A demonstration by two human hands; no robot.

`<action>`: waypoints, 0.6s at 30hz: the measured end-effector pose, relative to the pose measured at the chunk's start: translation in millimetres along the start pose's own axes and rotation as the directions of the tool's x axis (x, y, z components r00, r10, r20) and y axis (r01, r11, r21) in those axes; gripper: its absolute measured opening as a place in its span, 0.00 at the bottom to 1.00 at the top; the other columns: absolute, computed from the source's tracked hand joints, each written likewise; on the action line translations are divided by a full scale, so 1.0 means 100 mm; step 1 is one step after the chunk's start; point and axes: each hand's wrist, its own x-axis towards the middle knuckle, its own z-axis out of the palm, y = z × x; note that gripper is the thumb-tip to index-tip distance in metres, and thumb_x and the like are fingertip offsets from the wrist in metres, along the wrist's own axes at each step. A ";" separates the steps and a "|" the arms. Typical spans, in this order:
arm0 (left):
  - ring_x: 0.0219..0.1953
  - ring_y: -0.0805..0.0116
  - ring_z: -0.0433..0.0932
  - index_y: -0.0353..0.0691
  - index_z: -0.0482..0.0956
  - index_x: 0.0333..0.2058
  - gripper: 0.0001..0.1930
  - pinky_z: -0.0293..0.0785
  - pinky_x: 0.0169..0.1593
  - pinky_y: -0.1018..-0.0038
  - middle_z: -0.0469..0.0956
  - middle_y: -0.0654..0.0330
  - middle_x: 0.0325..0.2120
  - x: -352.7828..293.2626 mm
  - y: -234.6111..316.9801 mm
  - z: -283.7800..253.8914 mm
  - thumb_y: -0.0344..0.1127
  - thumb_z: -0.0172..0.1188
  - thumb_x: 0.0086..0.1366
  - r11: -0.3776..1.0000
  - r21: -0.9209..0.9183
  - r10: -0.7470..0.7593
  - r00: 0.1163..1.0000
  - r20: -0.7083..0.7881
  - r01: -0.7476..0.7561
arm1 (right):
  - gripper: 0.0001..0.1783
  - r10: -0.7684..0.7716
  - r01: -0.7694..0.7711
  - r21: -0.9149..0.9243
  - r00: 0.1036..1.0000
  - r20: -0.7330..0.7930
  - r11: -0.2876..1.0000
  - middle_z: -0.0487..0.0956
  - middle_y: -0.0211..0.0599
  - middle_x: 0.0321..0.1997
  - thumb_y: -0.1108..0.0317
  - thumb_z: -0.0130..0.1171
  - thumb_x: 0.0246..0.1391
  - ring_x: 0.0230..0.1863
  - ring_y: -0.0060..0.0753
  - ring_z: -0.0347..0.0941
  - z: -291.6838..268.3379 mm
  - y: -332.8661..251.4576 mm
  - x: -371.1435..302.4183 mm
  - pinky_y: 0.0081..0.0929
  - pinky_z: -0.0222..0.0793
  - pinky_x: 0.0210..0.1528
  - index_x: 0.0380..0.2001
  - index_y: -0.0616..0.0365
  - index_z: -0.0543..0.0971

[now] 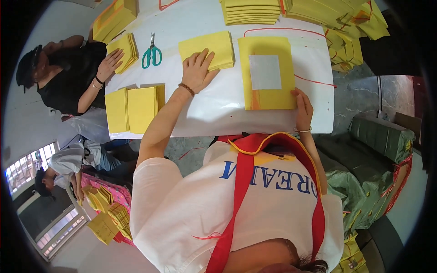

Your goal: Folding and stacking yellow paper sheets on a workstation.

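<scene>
Hands (196, 70) at white table (205, 119), grey floor (357, 98)

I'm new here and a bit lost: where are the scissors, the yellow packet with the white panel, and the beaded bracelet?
Scissors (152, 46): head view, where handles meet blades.
Yellow packet (266, 73): head view, centre of its front face.
Beaded bracelet (187, 88): head view, middle of its bead string.

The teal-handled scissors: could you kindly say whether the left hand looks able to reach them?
Probably yes: the left hand rests on a yellow stack, and nothing seems to block its way across white tabletop to the scissors.
</scene>
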 end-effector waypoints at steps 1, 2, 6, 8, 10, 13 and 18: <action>0.52 0.56 0.61 0.44 0.66 0.54 0.26 0.53 0.54 0.62 0.63 0.56 0.54 0.00 0.00 0.01 0.49 0.51 0.59 1.000 0.004 -0.015 1.000 0.022 0.014 | 0.18 0.001 -0.001 -0.001 1.000 -0.005 1.000 0.76 0.38 0.44 0.62 0.44 0.61 0.50 0.27 0.68 0.00 0.01 0.00 0.26 0.60 0.54 0.46 0.64 0.73; 0.53 0.56 0.60 0.43 0.65 0.54 0.27 0.52 0.55 0.62 0.61 0.55 0.55 0.00 -0.01 0.01 0.51 0.50 0.60 1.000 0.009 -0.030 0.999 0.042 0.029 | 0.16 -0.058 0.057 -0.020 0.998 -0.019 0.998 0.77 0.37 0.43 0.64 0.47 0.59 0.49 0.28 0.69 0.01 0.03 0.00 0.26 0.61 0.53 0.45 0.63 0.74; 0.53 0.55 0.60 0.44 0.66 0.54 0.26 0.54 0.55 0.62 0.63 0.56 0.54 0.06 -0.11 -0.07 0.51 0.49 0.61 1.000 -0.025 0.004 0.998 0.055 -0.003 | 0.12 -0.375 0.377 -0.347 0.924 0.077 0.859 0.78 0.35 0.42 0.67 0.54 0.53 0.48 0.37 0.71 0.02 -0.11 0.15 0.31 0.63 0.52 0.41 0.57 0.76; 0.52 0.56 0.62 0.46 0.68 0.53 0.24 0.56 0.53 0.62 0.66 0.56 0.52 0.17 -0.16 -0.17 0.51 0.46 0.62 0.997 -0.074 -0.023 0.979 0.201 0.039 | 0.12 -0.405 0.417 -0.413 0.906 0.120 0.810 0.78 0.35 0.42 0.68 0.55 0.51 0.48 0.40 0.70 0.03 -0.10 0.21 0.33 0.64 0.51 0.40 0.56 0.77; 0.49 0.58 0.65 0.47 0.73 0.48 0.20 0.59 0.50 0.62 0.70 0.58 0.48 0.26 -0.16 -0.23 0.51 0.45 0.63 0.998 -0.055 0.006 0.992 0.129 0.001 | 0.12 -0.429 0.454 -0.473 0.888 0.167 0.755 0.78 0.35 0.41 0.68 0.57 0.49 0.49 0.43 0.70 0.03 -0.07 0.25 0.35 0.64 0.51 0.38 0.55 0.78; 0.46 0.61 0.68 0.46 0.77 0.42 0.19 0.60 0.47 0.64 0.73 0.60 0.44 0.36 -0.13 -0.33 0.51 0.46 0.63 0.999 -0.053 0.011 0.983 0.184 -0.001 | 0.11 -0.356 0.419 -0.450 0.908 0.221 0.789 0.76 0.38 0.45 0.68 0.55 0.50 0.52 0.42 0.67 0.03 0.00 0.25 0.33 0.64 0.51 0.38 0.56 0.79; 0.42 0.63 0.70 0.45 0.78 0.37 0.11 0.60 0.44 0.64 0.75 0.62 0.40 0.39 0.20 -0.44 0.42 0.53 0.59 0.987 -0.086 0.131 0.988 -0.079 -0.138 | 0.09 -0.355 0.373 -0.428 0.926 0.126 0.823 0.79 0.34 0.38 0.68 0.58 0.47 0.50 0.41 0.69 0.06 0.01 0.20 0.37 0.67 0.45 0.34 0.52 0.80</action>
